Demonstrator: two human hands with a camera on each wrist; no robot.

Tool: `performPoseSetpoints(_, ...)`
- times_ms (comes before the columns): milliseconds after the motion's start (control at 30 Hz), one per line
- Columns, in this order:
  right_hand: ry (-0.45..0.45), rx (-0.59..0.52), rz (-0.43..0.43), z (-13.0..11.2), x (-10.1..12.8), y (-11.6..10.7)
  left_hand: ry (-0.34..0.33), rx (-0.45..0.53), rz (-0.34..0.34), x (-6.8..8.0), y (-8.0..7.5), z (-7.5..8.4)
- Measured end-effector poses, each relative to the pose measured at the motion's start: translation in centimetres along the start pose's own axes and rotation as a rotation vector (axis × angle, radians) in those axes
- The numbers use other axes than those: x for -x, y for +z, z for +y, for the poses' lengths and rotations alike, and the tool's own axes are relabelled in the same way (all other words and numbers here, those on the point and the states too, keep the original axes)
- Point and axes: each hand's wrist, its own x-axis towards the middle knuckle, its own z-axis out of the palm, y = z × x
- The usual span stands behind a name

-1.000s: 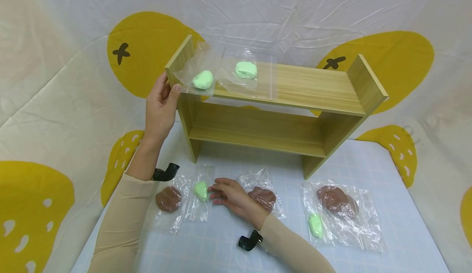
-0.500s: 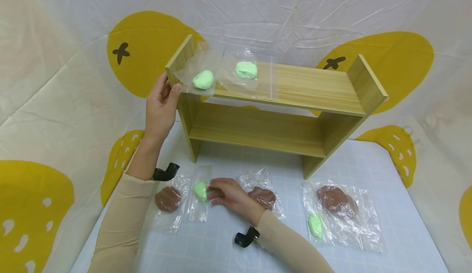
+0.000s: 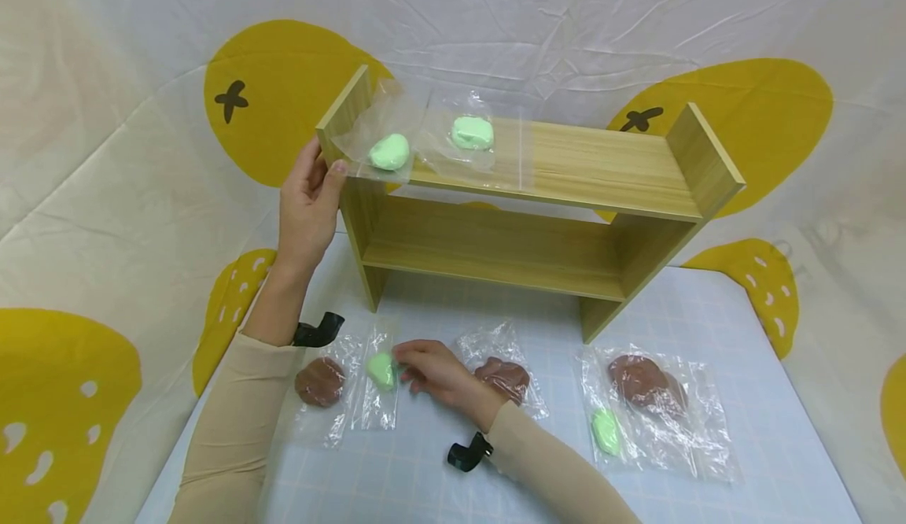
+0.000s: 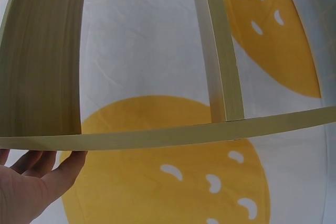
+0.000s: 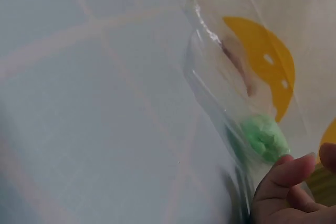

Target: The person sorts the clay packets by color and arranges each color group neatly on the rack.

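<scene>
Left hand: positioned at the left side panel of a wooden shelf unit. The fingers are slightly bent, with the tips resting against the outer face of the panel; they do not wrap around it. The left wrist view shows the same contact.

Right hand: positioned low over the counter, in front of the shelf unit. Its fingers are partly curled at the right edge of a clear bag containing a green lump. The fingertips lie just beside the lump; whether they pinch the bag film cannot be told. This bag lies flat on the left part of the counter.

Left of that bag lies a second clear bag, containing a brown lump, near the left forearm. A bagged middle brown lump sits just beyond the right hand, partly hidden by it.

Right part of the counter: one bagged right brown lump, with a small green piece just to its near left. Whether these two share one bag cannot be told.

Top shelf: two bagged green pieces, the left piece and the right piece, lie side by side toward the left end.

A black device is worn at each wrist. A pale backdrop with yellow patches stands on the far side.
</scene>
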Motion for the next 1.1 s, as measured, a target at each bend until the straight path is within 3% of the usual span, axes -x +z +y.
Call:
performPoseSetpoints(233, -0.073, 0.14, 0.001, 0.2, 0.1, 0.5, -0.012, -0.003, -0.002, 0.5, 0.7, 2.1)
performPoseSetpoints(367, -0.085, 0.144, 0.01, 0.3, 0.1, 0.8, -0.015, -0.02, -0.002, 0.8, 0.9, 3.0)
performPoseSetpoints(600, -0.087, 0.014, 0.023, 0.8, 0.0, 1.0, -0.011, -0.019, -0.003, 0.7, 0.9, 2.8)
performPoseSetpoints(967, -0.069, 0.046, 0.056, 1.2, -0.6, 1.2, -0.006, -0.026, -0.004, 0.7, 0.9, 3.0)
performPoseSetpoints(1100, -0.049, 0.056, 0.074, 1.3, -0.7, 1.2, -0.01, -0.029, -0.002, 0.4, 0.5, 1.9)
